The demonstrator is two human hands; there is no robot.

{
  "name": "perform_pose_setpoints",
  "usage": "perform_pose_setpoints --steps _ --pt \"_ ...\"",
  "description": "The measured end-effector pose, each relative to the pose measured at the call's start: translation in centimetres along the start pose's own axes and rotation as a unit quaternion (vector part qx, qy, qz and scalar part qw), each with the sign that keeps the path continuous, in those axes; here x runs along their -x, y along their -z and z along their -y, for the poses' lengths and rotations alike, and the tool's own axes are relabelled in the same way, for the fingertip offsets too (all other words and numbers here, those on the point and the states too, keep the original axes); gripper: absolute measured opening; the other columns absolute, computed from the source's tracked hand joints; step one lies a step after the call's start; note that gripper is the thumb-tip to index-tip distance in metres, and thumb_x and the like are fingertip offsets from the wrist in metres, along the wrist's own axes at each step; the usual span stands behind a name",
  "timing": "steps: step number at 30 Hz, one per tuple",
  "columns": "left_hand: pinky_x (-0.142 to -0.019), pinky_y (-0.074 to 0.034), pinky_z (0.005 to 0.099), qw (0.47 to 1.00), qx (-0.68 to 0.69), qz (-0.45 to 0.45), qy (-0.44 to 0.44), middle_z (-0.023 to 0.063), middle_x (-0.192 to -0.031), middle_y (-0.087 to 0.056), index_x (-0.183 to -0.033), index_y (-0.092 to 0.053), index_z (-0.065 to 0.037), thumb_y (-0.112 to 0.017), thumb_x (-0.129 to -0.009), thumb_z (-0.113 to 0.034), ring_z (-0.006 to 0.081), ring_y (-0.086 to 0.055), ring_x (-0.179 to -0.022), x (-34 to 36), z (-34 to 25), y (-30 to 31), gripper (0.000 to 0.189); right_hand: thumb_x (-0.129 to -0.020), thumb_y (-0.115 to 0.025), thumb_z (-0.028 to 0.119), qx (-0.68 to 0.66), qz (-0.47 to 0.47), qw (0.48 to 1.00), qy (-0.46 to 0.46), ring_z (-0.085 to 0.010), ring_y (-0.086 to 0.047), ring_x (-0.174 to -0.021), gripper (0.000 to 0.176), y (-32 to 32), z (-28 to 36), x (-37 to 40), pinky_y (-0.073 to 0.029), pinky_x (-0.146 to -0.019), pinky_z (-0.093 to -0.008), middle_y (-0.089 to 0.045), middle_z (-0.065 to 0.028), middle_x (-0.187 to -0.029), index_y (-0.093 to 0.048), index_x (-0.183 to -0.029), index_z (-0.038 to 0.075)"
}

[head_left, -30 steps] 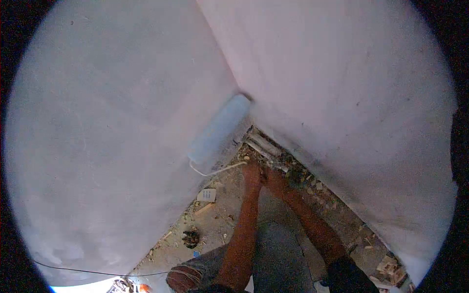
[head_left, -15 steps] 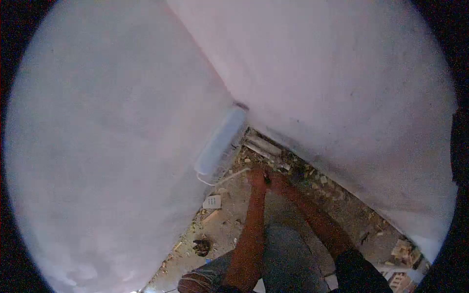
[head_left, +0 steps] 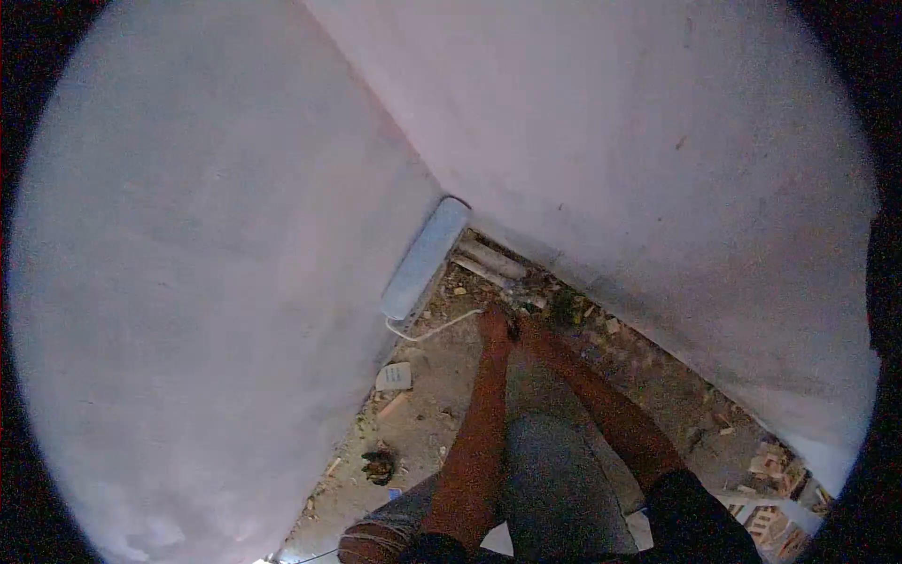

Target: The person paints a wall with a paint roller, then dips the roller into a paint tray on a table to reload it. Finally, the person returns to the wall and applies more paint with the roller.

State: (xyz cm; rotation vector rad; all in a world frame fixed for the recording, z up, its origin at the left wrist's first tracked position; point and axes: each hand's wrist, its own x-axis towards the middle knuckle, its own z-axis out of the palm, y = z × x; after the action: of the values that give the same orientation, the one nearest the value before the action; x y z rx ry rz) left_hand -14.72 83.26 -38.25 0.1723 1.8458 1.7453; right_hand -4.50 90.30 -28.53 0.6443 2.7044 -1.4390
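Note:
A paint roller [head_left: 426, 258] with a pale, wide sleeve lies against the left wall [head_left: 235, 263], low in the corner. Its white wire frame bends round from the sleeve's lower end toward my hands. My left hand [head_left: 492, 325] is closed at the end of that wire, where the handle is mostly covered by the fingers. Right beside it, my right hand [head_left: 532, 329] is closed too, seemingly on the same handle. Dim light hides the finger details.
The right wall [head_left: 639, 169] meets the left one at the corner. Rubble and a pale broken strip [head_left: 493, 258] lie along the floor's edge. A white piece with print [head_left: 394, 376] and a dark clump [head_left: 378, 466] are by the left wall; wood scraps [head_left: 775, 461] lie at lower right.
The roller sleeve has shifted slightly up in view and now appears sharper. Both hands have also moved a little upward, still together on the handle.

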Motion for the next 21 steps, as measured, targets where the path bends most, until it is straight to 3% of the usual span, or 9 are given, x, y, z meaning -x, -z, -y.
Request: perform_pose_setpoints --steps 2,7,9,11,14,18,21 --pt "-0.067 -0.045 0.0396 0.990 -0.078 0.020 0.117 0.0167 -0.089 -0.059 -0.095 -0.055 -0.004 -0.046 -0.085 -0.030 0.0281 -0.056 -0.077 0.0 0.6 -1.0 0.029 -0.075 -0.056 0.015 0.022 0.006 1.000 -0.012 -0.0292 -0.057 -0.068 0.022 0.8 1.0 0.3 -0.044 -0.064 -0.0414 -0.058 -0.0203 -0.076 -0.056 -0.086 -0.004" --pt "-0.065 -0.045 0.0397 0.992 -0.086 -0.084 -0.025 0.0167 -0.087 -0.058 -0.095 -0.055 -0.004 -0.046 -0.085 -0.029 0.0285 -0.056 -0.075 4.3 -15.0 0.1 0.029 -0.074 -0.056 0.015 0.026 0.025 0.998 -0.043 -0.0308 -0.058 -0.064 0.021 6.0 10.4 -0.3 -0.045 -0.061 -0.0419 -0.058 -0.0216 -0.070 -0.057 -0.082 -0.005" --pt "-0.065 -0.045 0.0398 0.986 -0.120 -0.090 -0.075 0.0168 -0.086 -0.058 -0.095 -0.055 -0.003 -0.047 -0.084 -0.028 0.0286 -0.056 -0.074 4.7 -18.1 0.7 0.028 -0.074 -0.055 0.014 -0.008 0.038 0.997 -0.062 -0.0310 -0.058 -0.062 0.020 7.6 13.2 -0.4 -0.044 -0.059 -0.0420 -0.058 -0.0213 -0.069 -0.057 -0.080 -0.005" --pt "-0.064 -0.045 0.0398 0.984 -0.131 -0.085 -0.084 0.0168 -0.085 -0.058 -0.095 -0.055 -0.003 -0.047 -0.084 -0.028 0.0288 -0.056 -0.073 3.5 -17.1 0.8 0.028 -0.075 -0.055 0.014 -0.008 0.013 0.999 -0.045 -0.0297 -0.057 -0.063 0.019 7.0 12.2 -0.2 -0.044 -0.059 -0.0422 -0.058 -0.0211 -0.070 -0.056 -0.081 -0.004" --pt "-0.063 -0.045 0.0399 0.994 -0.086 -0.063 -0.026 0.0168 -0.083 -0.058 -0.095 -0.055 -0.003 -0.047 -0.084 -0.028 0.0290 -0.056 -0.072 2.4 -11.5 0.1 0.028 -0.076 -0.054 0.014 -0.009 -0.033 0.999 -0.015 -0.0277 -0.057 -0.066 0.018 4.1 8.1 0.3 -0.042 -0.060 -0.0426 -0.057 -0.0206 -0.073 -0.055 -0.081 -0.003" --pt "-0.062 -0.045 0.0399 0.998 -0.011 -0.041 0.055 0.0168 -0.082 -0.058 -0.095 -0.054 -0.002 -0.047 -0.084 -0.027 0.0293 -0.055 -0.071 2.1 -6.1 -1.2 0.028 -0.077 -0.055 0.015 -0.004 0.008 1.000 0.017 -0.0287 -0.058 -0.074 0.019 -2.2 -2.3 -0.7 -0.043 -0.065 -0.0431 -0.059 -0.0211 -0.081 -0.057 -0.086 -0.002" --pt "-0.062 -0.045 0.0400 0.997 -0.002 -0.052 0.058 0.0168 -0.080 -0.058 -0.095 -0.054 -0.002 -0.048 -0.084 -0.026 0.0296 -0.055 -0.070 4.0 -9.3 -1.2 0.028 -0.077 -0.056 0.017 0.060 0.012 0.997 0.041 -0.0295 -0.057 -0.072 0.020 3.9 5.8 1.8 -0.044 -0.063 -0.0425 -0.057 -0.0211 -0.081 -0.057 -0.086 -0.001"
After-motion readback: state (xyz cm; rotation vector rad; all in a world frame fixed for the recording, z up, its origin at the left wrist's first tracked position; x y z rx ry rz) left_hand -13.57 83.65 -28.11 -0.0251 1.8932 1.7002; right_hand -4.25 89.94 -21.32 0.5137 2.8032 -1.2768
